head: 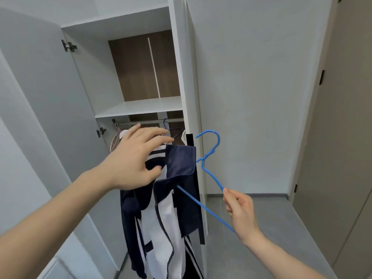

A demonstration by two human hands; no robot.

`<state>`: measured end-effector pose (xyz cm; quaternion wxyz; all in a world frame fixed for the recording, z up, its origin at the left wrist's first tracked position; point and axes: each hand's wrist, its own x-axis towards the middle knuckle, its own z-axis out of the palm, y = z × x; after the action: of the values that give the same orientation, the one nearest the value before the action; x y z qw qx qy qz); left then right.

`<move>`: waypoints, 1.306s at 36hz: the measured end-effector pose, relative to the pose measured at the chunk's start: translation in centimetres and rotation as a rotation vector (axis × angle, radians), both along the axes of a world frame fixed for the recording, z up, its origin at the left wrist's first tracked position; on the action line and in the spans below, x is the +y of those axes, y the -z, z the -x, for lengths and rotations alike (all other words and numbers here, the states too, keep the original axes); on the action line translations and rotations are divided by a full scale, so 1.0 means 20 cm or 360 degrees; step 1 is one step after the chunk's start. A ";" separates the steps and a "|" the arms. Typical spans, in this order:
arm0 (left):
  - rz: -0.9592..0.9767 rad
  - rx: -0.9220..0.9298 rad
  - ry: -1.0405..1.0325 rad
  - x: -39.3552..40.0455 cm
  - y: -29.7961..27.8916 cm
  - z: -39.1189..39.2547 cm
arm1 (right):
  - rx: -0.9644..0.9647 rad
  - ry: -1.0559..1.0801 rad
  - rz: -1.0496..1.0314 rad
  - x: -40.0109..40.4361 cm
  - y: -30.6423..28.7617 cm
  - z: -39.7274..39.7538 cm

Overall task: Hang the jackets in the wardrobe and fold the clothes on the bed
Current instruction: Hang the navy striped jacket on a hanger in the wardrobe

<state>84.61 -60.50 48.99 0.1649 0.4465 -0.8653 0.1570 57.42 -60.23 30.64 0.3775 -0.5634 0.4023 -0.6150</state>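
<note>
The left hand grips a navy-and-white striped jacket by its collar while the right hand pinches a blue wire hanger.

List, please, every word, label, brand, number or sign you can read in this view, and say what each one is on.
None: no readable text shows.
The jacket bears only stripes, no lettering.
The blue hanger, the wardrobe and its doors are unmarked.

A beige door is standing shut well to the right of the fingers, black hinges showing on its edge. Grey floor tiles are lying below them, a pale wall rising behind.
</note>
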 end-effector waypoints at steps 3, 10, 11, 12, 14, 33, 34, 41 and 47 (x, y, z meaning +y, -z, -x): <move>-0.0049 -0.0038 -0.0052 -0.13 0.06 -0.01 | 0.0022 -0.0031 0.0018 0.00 0.00 0.01; 0.0081 0.0083 -0.0068 -0.24 0.12 -0.01 | 0.0081 -0.0070 0.0000 0.01 0.08 0.10; 0.0072 0.0129 -0.0069 -0.24 0.12 -0.01 | 0.0067 0.0016 -0.0045 0.00 0.11 0.13; 0.0062 0.0191 -0.0062 -0.24 0.12 -0.01 | 0.0040 0.0122 -0.0109 0.00 0.14 0.16; 0.0059 0.0316 -0.0033 -0.25 0.11 -0.03 | -0.0130 0.0304 -0.0334 -0.04 0.23 0.22; -0.0118 0.0684 -0.0029 -0.15 -0.05 -0.06 | 0.0493 -0.0672 -0.0861 -0.20 0.27 -0.32; -0.0122 0.0681 -0.0033 -0.14 -0.05 -0.08 | 0.0469 -0.0659 -0.0834 -0.22 0.26 -0.31; -0.0248 0.0374 -0.0280 -0.07 -0.04 -0.33 | 0.0244 -0.0265 -0.0545 -0.43 0.01 0.10; -0.0268 0.0310 -0.0317 -0.07 0.02 -0.42 | 0.0375 -0.0148 -0.0224 -0.51 -0.43 0.33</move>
<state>93.05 -61.83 48.58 0.1935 0.5556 -0.8067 0.0554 50.77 -70.36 39.30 0.3942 -0.6219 0.4596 -0.4967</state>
